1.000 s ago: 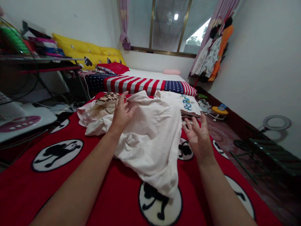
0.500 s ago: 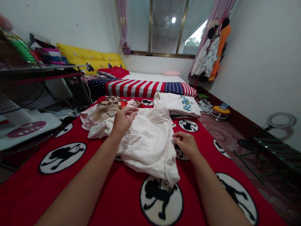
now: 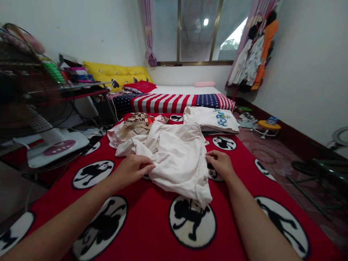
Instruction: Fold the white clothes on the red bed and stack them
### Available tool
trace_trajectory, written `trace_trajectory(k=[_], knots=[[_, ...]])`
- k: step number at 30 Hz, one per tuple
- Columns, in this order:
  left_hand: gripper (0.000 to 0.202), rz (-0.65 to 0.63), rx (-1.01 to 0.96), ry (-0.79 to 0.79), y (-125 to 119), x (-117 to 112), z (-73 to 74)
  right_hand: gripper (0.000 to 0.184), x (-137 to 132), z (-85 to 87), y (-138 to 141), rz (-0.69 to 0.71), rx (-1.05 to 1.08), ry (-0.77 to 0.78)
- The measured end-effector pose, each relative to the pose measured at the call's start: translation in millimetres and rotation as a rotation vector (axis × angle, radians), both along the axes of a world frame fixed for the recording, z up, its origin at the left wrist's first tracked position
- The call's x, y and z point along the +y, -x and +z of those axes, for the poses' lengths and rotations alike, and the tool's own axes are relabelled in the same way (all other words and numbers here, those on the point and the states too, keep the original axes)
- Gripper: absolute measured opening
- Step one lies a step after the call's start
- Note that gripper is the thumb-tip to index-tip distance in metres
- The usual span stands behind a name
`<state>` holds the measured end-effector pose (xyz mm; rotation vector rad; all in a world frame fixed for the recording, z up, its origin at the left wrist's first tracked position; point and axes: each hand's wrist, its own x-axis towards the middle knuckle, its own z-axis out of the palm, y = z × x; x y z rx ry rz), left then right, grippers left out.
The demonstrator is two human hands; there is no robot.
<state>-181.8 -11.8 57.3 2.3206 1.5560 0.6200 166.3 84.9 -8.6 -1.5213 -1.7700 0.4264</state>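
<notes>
A crumpled white garment (image 3: pixel 179 152) lies partly folded on the red blanket (image 3: pixel 146 232), which is printed with black monkeys in white circles. My left hand (image 3: pixel 134 167) pinches the garment's left edge between thumb and fingers. At the opposite side, my right hand (image 3: pixel 219 163) has its fingertips closed on the right edge. Part of the cloth spreads left toward a loose heap of pink, tan and checked clothes (image 3: pixel 133 127). Behind the garment on the right is a folded white T-shirt (image 3: pixel 214 119) with blue lettering, on top of other folded cloth.
A fan (image 3: pixel 54 141) stands close by on the left, with a cluttered table (image 3: pixel 89 87) behind it. Across the back is a bed with a striped, starred cover (image 3: pixel 160 102). A yellow-topped stool (image 3: pixel 269 125) and a dark green rack (image 3: pixel 323 181) stand on the right floor.
My left hand has come down and toward me from the top of the garment to its left edge. My right hand stays at the right edge. The view has turned left.
</notes>
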Motion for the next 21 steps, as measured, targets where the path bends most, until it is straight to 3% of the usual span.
trace_trajectory(k=[5, 9, 16, 19, 21], knots=[[0.021, 0.036, 0.074, 0.031, 15.4, -15.6, -11.6, 0.020, -1.7, -0.3, 2.3, -0.026, -0.013, 0.006], [0.016, 0.044, 0.092, -0.061, 23.5, -16.4, -15.2, 0.022, -7.0, 1.3, 7.2, 0.018, -0.051, 0.064], [0.048, 0.081, 0.062, -0.185, 40.7, -3.9, -39.1, 0.046, -35.0, 18.7, -23.2, 0.517, -0.093, 0.107], [0.053, 0.096, 0.066, -0.216, 40.1, -0.7, -47.2, 0.069, -67.7, 25.6, -22.0, 0.586, -0.149, 0.060], [0.052, 0.105, 0.073, -0.247, 36.5, 1.0, -48.1, 0.070, -90.0, 24.6, -9.2, 0.594, -0.190, -0.059]])
